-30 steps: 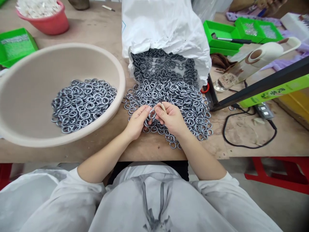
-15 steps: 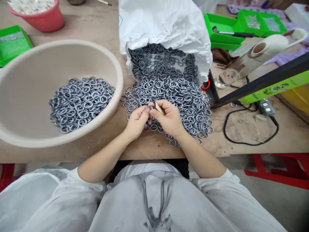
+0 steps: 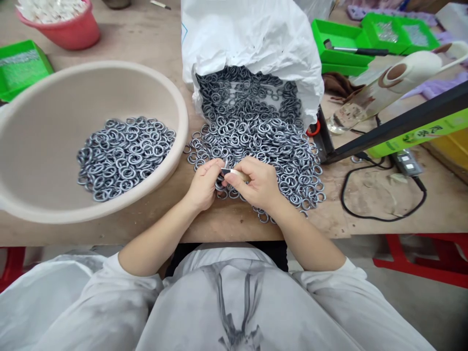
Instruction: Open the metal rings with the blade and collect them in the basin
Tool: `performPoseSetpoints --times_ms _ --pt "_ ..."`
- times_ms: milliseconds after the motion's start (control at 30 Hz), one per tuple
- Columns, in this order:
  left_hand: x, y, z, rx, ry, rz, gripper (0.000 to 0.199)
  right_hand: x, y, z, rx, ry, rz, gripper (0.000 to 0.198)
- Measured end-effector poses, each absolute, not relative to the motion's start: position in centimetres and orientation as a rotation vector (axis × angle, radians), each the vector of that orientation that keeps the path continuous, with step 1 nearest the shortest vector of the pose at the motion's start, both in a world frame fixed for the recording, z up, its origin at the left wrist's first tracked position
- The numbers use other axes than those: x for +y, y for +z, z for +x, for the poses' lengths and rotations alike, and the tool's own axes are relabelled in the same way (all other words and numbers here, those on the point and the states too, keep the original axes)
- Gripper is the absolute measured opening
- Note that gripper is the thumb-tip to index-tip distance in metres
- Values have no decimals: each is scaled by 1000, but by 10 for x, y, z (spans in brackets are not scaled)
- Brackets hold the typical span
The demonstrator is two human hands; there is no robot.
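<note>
My right hand (image 3: 260,183) is closed round a small knife (image 3: 240,174) with a pale handle; its short blade points left towards my left hand. Pinched by my left hand (image 3: 202,189) is a grey ring (image 3: 219,185), partly hidden by fingers and close to the blade. Both hands are over the near edge of a heap of grey rings (image 3: 256,139), which spills from the mouth of a white sack (image 3: 248,36). More rings like these lie in a large beige basin (image 3: 47,112) on the left.
A pink tub (image 3: 78,34) and a green tray (image 3: 25,80) stand at the far left. On the right are a slanted black bar (image 3: 398,124), a clear jug (image 3: 356,112), a black cable (image 3: 343,195) and green trays (image 3: 340,31), with a hammer (image 3: 354,50) across one.
The knife has swung from slanting upward to lying nearly level, its blade now nearer my left fingers. Both hands have shifted slightly; a ring shows more clearly between them.
</note>
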State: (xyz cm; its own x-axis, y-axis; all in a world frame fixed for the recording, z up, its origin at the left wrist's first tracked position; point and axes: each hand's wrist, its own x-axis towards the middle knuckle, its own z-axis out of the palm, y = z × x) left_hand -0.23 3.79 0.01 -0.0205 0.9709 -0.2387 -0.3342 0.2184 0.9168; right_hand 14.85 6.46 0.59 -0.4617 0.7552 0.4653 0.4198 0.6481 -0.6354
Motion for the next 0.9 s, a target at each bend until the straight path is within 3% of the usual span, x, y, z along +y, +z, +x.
performPoseSetpoints --times_ms 267,433,700,900 --pt "37 -4 -3 1073 1192 793 26 67 5 147 -2153 590 -1000 44" --pt "34 -5 -1 950 1134 895 32 81 1 153 -1833 578 -1249 47" --pt "44 -17 -9 1112 1288 873 32 71 -4 136 -1899 566 -995 47" --pt "33 -4 -12 1252 1446 1346 33 104 12 151 -1423 827 -940 57"
